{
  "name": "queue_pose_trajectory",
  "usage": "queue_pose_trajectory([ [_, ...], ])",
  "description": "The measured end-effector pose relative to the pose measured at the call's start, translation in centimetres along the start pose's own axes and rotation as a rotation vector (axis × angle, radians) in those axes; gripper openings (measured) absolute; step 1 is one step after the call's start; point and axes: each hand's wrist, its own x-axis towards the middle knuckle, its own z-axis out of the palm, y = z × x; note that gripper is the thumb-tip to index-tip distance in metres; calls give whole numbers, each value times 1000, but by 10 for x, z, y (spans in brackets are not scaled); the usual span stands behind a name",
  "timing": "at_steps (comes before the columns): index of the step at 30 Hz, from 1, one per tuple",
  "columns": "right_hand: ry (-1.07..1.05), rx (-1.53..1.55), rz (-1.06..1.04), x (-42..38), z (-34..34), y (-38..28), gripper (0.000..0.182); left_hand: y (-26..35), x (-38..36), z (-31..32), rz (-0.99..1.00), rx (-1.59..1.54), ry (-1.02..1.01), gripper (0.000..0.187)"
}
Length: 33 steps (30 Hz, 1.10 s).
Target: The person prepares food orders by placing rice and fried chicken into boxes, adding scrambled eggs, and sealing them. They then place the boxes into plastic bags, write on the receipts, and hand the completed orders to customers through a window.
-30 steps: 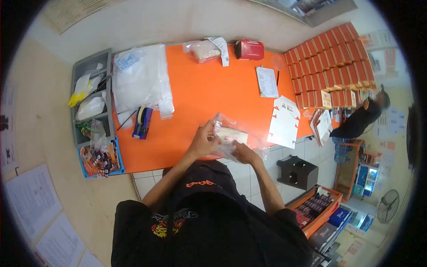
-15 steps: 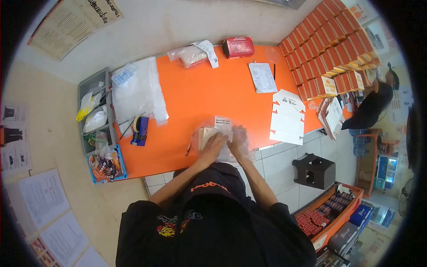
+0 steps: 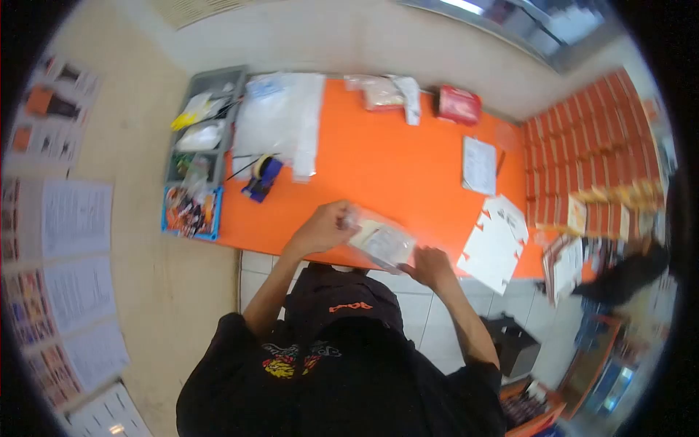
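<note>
Between my hands is a clear plastic bag with a cream and pale printed item inside, slanting down to the right at the near edge of the orange table. My left hand is closed on the bag's upper left end. At its lower right end my right hand is closed, thumb against the plastic. Some blur hides the fingertips and the print. Left of my left hand lies a blue tape dispenser with a roll of tape.
Clear plastic bags lie beside a grey tray and a blue basket. A notepad, a white cut-out card sheet and stacked orange boxes are at right. A co-worker is beyond them.
My hands have moved apart to the bag's two ends, and the bag has turned to a slant. The view has swung, so the table sits further right.
</note>
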Motion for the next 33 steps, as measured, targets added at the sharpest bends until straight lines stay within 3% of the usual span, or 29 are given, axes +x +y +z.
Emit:
queue_pose_trajectory([
  [2,77,-118,-103,-22,-21,8,50,9,-6,-2,245,363,-76,30],
  [4,168,-94,-190,-47,-58,-4,38,29,-20,5,319,465,-71,40],
  [6,295,28,-279,-56,-94,-32,28,30,-23,12,379,447,110,46],
  [8,532,186,-395,-45,-112,-86,25,54,-30,14,587,447,409,51],
  [9,685,296,-465,-30,-108,-110,44,53,-28,10,578,443,449,51],
  [11,980,349,-611,14,-97,-150,62,48,-30,-8,261,-999,-218,53],
  [13,1069,46,-702,94,-62,-131,72,38,-27,-38,240,-1184,-180,55],
  [14,1086,26,-592,111,-89,-152,64,29,-29,-55,201,-1367,-179,57],
  [15,1092,4,-477,125,-114,-174,56,12,-32,-90,395,-1120,-115,52],
  [16,1069,10,-494,147,-108,-175,56,-9,-35,-140,570,-855,-49,47],
  [18,516,755,-163,206,-90,-177,36,-61,-51,-232,443,-197,420,33],
  [19,501,741,-177,219,-88,-202,36,-85,-67,-272,380,162,726,21],
  [20,606,653,-383,228,-85,-240,29,-160,-68,-319,386,463,927,23],
  [21,707,565,-583,235,-79,-278,23,-216,-77,-357,237,362,998,32],
  [23,345,720,-798,263,-65,-354,24,-242,-115,-404,-145,677,1002,55],
  [24,191,672,-825,292,-41,-385,24,-250,-116,-414,-157,671,988,55],
  [26,216,590,-861,338,5,-453,31,-267,-113,-423,-196,966,1006,88],
  [27,276,586,-898,363,24,-482,32,-274,-108,-424,-203,956,1000,88],
  [29,302,504,-714,394,37,-525,38,-285,-98,-430,-225,961,909,113],
  [33,204,224,-656,434,35,-552,35,-289,-100,-453,-265,1015,815,109],
])
